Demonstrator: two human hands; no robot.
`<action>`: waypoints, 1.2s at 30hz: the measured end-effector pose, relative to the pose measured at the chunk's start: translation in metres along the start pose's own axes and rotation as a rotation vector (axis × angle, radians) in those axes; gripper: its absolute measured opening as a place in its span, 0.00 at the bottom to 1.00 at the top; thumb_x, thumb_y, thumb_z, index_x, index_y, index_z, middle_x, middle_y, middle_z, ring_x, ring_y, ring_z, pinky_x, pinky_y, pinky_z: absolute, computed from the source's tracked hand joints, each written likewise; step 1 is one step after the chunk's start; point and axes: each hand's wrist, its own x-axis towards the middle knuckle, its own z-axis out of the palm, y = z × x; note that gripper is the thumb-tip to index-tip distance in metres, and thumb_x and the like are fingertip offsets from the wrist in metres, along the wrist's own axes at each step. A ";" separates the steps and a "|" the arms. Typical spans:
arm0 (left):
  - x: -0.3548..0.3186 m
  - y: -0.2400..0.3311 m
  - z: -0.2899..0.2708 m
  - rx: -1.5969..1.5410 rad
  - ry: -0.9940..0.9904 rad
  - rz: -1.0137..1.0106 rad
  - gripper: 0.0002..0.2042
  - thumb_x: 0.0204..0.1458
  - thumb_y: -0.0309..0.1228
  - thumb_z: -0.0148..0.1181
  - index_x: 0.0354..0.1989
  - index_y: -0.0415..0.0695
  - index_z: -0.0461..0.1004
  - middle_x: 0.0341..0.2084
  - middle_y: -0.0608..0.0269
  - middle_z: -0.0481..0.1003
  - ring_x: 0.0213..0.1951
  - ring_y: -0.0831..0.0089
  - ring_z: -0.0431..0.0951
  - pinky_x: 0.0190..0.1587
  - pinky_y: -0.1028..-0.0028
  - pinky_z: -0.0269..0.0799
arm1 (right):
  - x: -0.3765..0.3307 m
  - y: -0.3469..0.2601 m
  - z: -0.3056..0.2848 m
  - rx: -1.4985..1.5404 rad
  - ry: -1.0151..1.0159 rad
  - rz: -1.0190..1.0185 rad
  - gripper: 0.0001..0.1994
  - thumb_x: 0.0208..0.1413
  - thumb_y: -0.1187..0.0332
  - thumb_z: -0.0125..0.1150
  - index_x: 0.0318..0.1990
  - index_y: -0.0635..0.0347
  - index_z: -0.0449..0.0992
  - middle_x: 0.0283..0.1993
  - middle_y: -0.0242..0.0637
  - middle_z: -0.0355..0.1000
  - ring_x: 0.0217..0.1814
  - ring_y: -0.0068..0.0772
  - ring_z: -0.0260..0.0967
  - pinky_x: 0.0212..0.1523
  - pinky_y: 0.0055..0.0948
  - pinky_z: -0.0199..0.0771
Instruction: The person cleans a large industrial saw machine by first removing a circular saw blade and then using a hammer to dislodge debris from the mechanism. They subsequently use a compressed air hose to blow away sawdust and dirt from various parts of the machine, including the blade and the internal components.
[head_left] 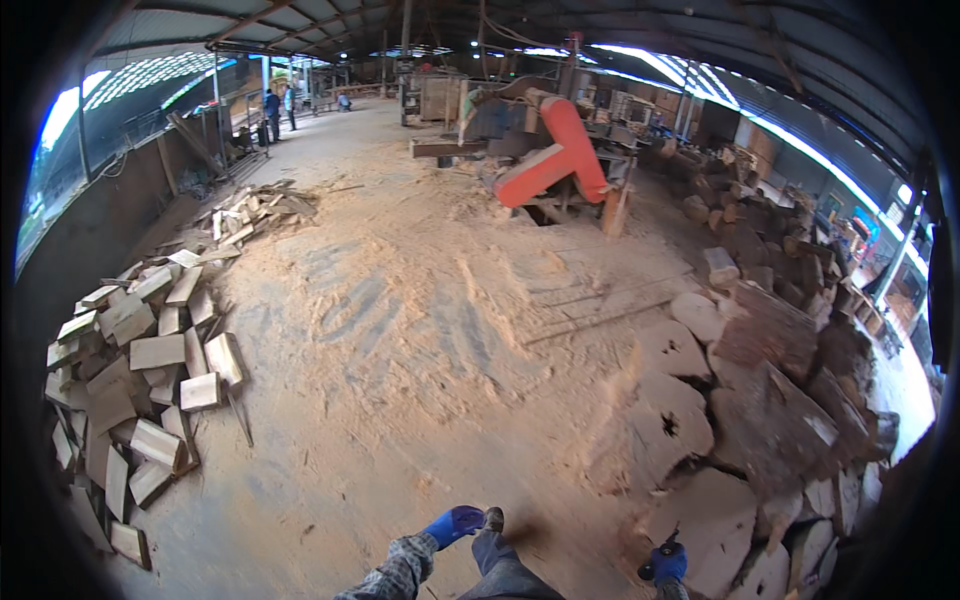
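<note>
My left hand (455, 525), in a blue glove below a patterned sleeve, hangs in front of my leg beside my shoe (493, 519). It appears empty, with its fingers loosely extended. My right hand (667, 566), also gloved in blue, is closed around a small dark tool (672, 540) with a thin upright tip; its exact kind is too small to make out. Close by that hand are the pale cut ends of thick logs (707, 520), stacked along the right side.
Sawdust (420, 300) covers much of the floor. Cut wood blocks (158, 352) lie heaped at left, with a smaller pile (245, 213) beyond. Ahead stands a machine with a red T-shaped guard (560, 160). People (273, 115) are far back on the left.
</note>
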 end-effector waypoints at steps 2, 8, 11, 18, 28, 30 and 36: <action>-0.006 -0.027 -0.065 -0.164 0.212 -0.156 0.16 0.61 0.33 0.60 0.54 0.40 0.74 0.48 0.59 0.77 0.45 0.68 0.81 0.45 0.69 0.79 | 0.044 -0.046 0.080 0.004 -0.140 -0.059 0.15 0.38 0.66 0.72 0.31 0.60 0.73 0.26 0.39 0.73 0.27 0.41 0.72 0.33 0.41 0.75; -0.075 -0.066 -0.237 0.145 0.877 -0.961 0.19 0.58 0.45 0.62 0.38 0.37 0.81 0.29 0.58 0.82 0.27 0.70 0.80 0.31 0.68 0.77 | 0.158 -0.275 0.329 0.232 -0.479 -0.267 0.11 0.41 0.68 0.71 0.26 0.60 0.72 0.22 0.39 0.72 0.21 0.35 0.70 0.26 0.39 0.72; -0.099 -0.057 -0.264 -0.237 1.067 -0.963 0.13 0.58 0.39 0.63 0.36 0.39 0.80 0.26 0.56 0.81 0.25 0.66 0.81 0.29 0.66 0.77 | 0.199 -0.413 0.437 0.310 -0.470 -0.525 0.16 0.38 0.66 0.73 0.31 0.63 0.73 0.25 0.35 0.72 0.26 0.32 0.70 0.30 0.36 0.73; 0.006 -0.071 -0.433 -0.522 0.939 -0.981 0.18 0.60 0.44 0.59 0.47 0.41 0.75 0.31 0.54 0.79 0.27 0.64 0.77 0.27 0.66 0.76 | 0.228 -0.699 0.682 0.386 -0.662 -0.617 0.12 0.44 0.62 0.70 0.31 0.57 0.75 0.26 0.37 0.73 0.28 0.33 0.71 0.34 0.35 0.73; 0.417 0.069 -0.919 -0.188 0.654 -0.161 0.18 0.63 0.37 0.58 0.54 0.36 0.71 0.41 0.55 0.78 0.40 0.67 0.78 0.40 0.69 0.77 | 0.276 -0.855 0.822 -0.113 -0.510 -0.355 0.22 0.43 0.50 0.72 0.38 0.56 0.79 0.35 0.43 0.80 0.38 0.44 0.79 0.40 0.42 0.77; 0.500 0.091 -1.017 -0.140 0.700 -0.059 0.14 0.61 0.36 0.61 0.47 0.38 0.75 0.34 0.57 0.79 0.34 0.67 0.79 0.34 0.67 0.76 | 0.294 -0.885 0.889 -0.186 -0.471 -0.315 0.21 0.42 0.50 0.72 0.39 0.55 0.80 0.36 0.44 0.80 0.39 0.44 0.79 0.42 0.42 0.77; 0.636 0.085 -1.204 -0.110 0.750 -0.282 0.11 0.59 0.36 0.62 0.38 0.38 0.80 0.26 0.57 0.80 0.27 0.66 0.81 0.29 0.66 0.77 | 0.388 -1.015 1.071 -0.207 -0.600 -0.282 0.23 0.40 0.49 0.73 0.39 0.55 0.81 0.38 0.45 0.80 0.42 0.45 0.79 0.44 0.43 0.77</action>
